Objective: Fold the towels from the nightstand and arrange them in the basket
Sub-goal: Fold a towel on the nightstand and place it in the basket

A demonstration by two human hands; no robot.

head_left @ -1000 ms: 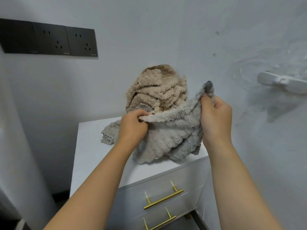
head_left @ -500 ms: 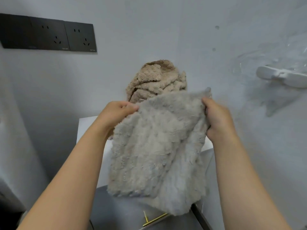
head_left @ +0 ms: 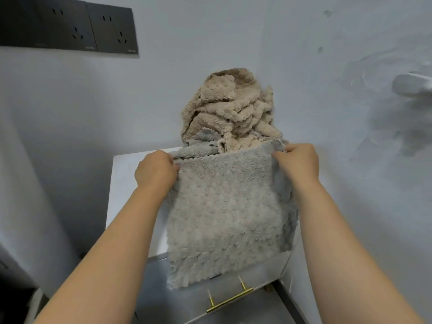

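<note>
A grey textured towel [head_left: 224,206] hangs spread out flat in front of the white nightstand [head_left: 131,183]. My left hand [head_left: 155,174] pinches its upper left corner and my right hand [head_left: 299,162] pinches its upper right corner. Its lower edge drapes past the nightstand's front edge and over the drawer. Behind it, a crumpled heap of beige towels [head_left: 229,111] is piled in the back corner of the nightstand top against the wall. A bit of another grey towel [head_left: 203,139] shows under that heap. No basket is in view.
The nightstand drawer front carries a brass handle [head_left: 230,300]. Black wall sockets [head_left: 70,26] sit high on the left wall. A white fitting [head_left: 411,86] sticks out from the right wall. Walls close in on both sides.
The towel was bunched on the nightstand between my hands. I lifted it and spread it out; it now hangs flat and lower, held by both top corners.
</note>
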